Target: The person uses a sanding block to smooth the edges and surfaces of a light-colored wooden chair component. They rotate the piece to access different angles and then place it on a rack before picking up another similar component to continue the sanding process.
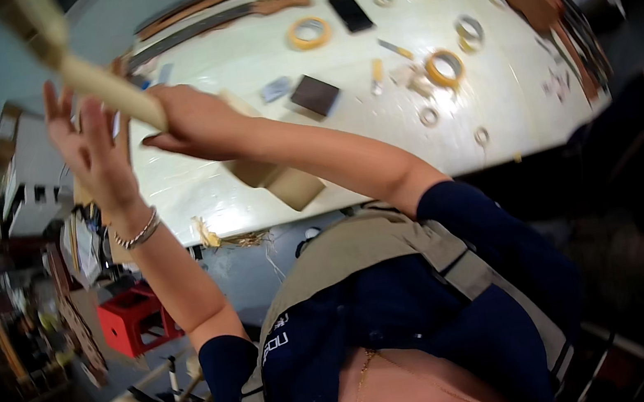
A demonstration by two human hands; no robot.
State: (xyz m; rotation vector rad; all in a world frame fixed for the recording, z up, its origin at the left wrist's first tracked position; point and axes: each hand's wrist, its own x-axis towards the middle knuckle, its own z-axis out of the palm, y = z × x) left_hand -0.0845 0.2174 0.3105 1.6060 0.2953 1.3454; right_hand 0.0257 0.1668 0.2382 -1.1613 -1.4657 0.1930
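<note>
My right hand (197,120) is closed around the lower end of a long, pale, wood-coloured piece (110,89). The piece slants up to the left, widens at its far end and runs out of the picture; motion blur hides its exact kind. Just beside and below it, my left hand (93,148) is raised with its fingers spread. Whether those fingertips touch the piece, I cannot tell. Under my right forearm, a curved tan piece (295,187) lies at the near edge of the white-covered table (379,134).
Guitar necks (220,23) lie along the far left edge. Across the table are a black phone (350,12), tape rolls (445,69), a dark square block (315,95) and a utility knife (395,48). A red stool (136,320) stands on the floor at left, near cluttered shelves.
</note>
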